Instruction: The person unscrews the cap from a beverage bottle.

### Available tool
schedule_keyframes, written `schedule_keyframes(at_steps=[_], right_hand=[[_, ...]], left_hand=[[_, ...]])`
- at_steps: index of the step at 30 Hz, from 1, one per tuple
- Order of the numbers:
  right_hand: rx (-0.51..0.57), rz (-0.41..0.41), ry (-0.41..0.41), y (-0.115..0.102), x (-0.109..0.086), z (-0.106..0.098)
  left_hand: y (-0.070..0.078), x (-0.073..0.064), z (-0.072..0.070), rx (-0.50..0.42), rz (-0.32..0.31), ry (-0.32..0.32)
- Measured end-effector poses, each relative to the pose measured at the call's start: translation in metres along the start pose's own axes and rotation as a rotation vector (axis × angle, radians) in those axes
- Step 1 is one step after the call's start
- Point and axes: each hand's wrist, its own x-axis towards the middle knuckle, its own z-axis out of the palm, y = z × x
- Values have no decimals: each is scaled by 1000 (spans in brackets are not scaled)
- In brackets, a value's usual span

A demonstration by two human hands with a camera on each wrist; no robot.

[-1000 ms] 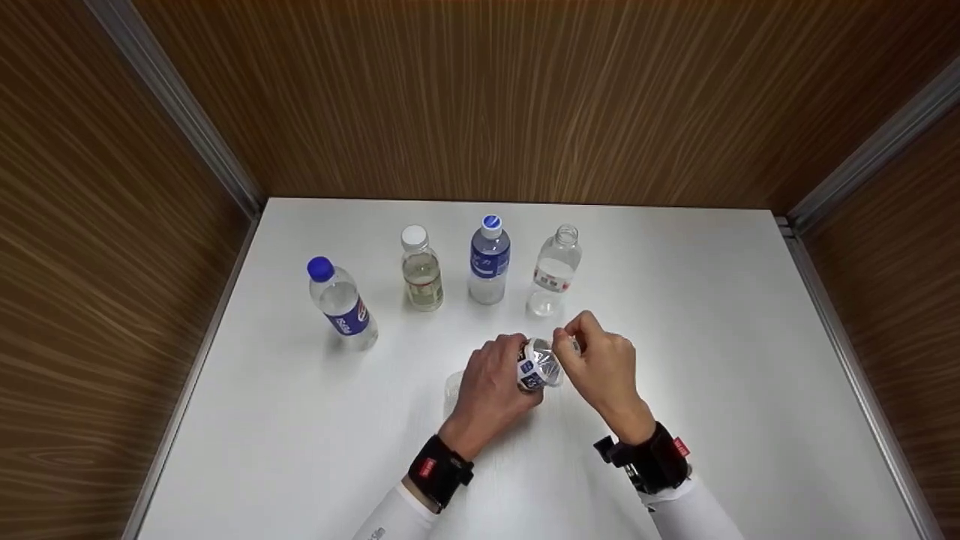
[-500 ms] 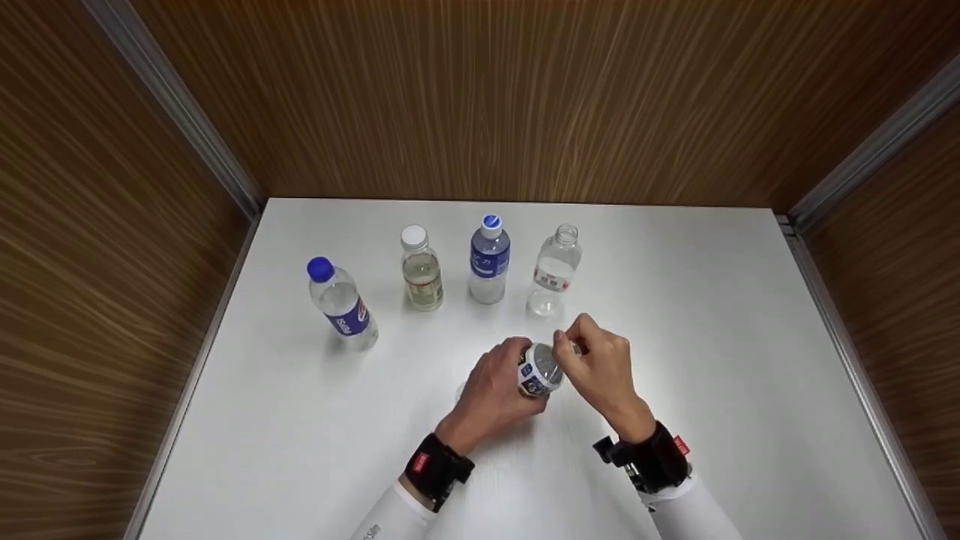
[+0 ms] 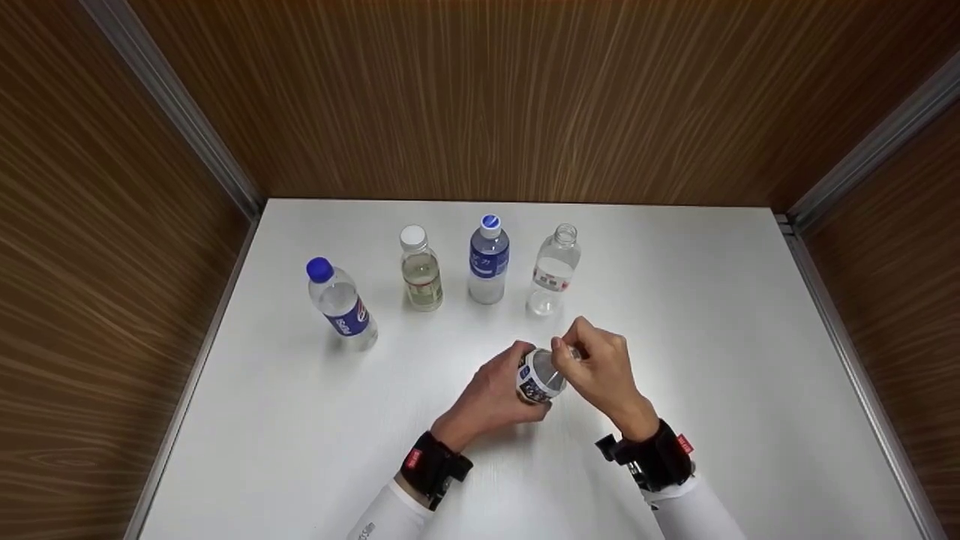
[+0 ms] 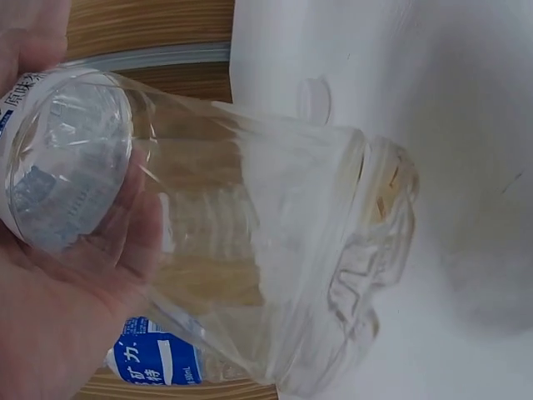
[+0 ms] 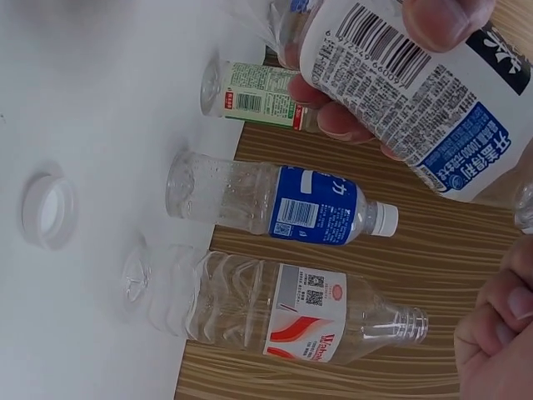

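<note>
My left hand (image 3: 491, 397) grips a clear plastic bottle (image 3: 534, 382) round its white, blue and black label. The bottle tilts, with its neck toward the right hand. In the left wrist view its transparent body (image 4: 225, 192) stretches away from the palm. My right hand (image 3: 600, 371) is at the neck end, thumb and curled index finger round it. That hand hides whether a cap is there. The right wrist view shows the label's barcode side (image 5: 379, 100) and part of the clear neck (image 5: 525, 208) beside the right fingers (image 5: 508, 300).
Behind the hands stand a blue-capped Pepsi bottle (image 3: 346, 315), a white-capped bottle (image 3: 422, 281), a blue-labelled bottle (image 3: 488, 262) and an uncapped Wahaha bottle (image 3: 553, 274). A loose white cap (image 5: 37, 208) lies on the white table (image 3: 712, 337). Wood-grain panels (image 3: 510, 97) enclose it.
My left hand has shifted slightly toward me, turning the bottle; its base, earlier visible to the left of that hand, is now hidden. The right hand stays almost still at the neck.
</note>
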Motion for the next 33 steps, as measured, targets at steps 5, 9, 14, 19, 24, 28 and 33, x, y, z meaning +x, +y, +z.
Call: schedule_keyframes(at_steps=[5, 9, 14, 19, 24, 28, 33], right_hand=[[24, -43, -9, 1, 1, 0], [38, -58, -27, 1, 2, 0], [67, -64, -41, 0, 4, 0], [51, -82, -8, -2, 6, 0], [-188, 11, 54, 1, 4, 1], [-419, 161, 51, 3, 2, 3], [-504, 228, 16, 2, 2, 4]], left_hand=[[-2, 0, -2, -47, -4, -52], [-4, 1, -3, -90, -7, -87], [-5, 1, -3, -139, -12, -102], [-2, 0, 0, -70, 1, -31], [0, 2, 7, 141, 61, 158], [-1, 6, 14, 356, 85, 289], [-2, 8, 19, 426, 63, 303]])
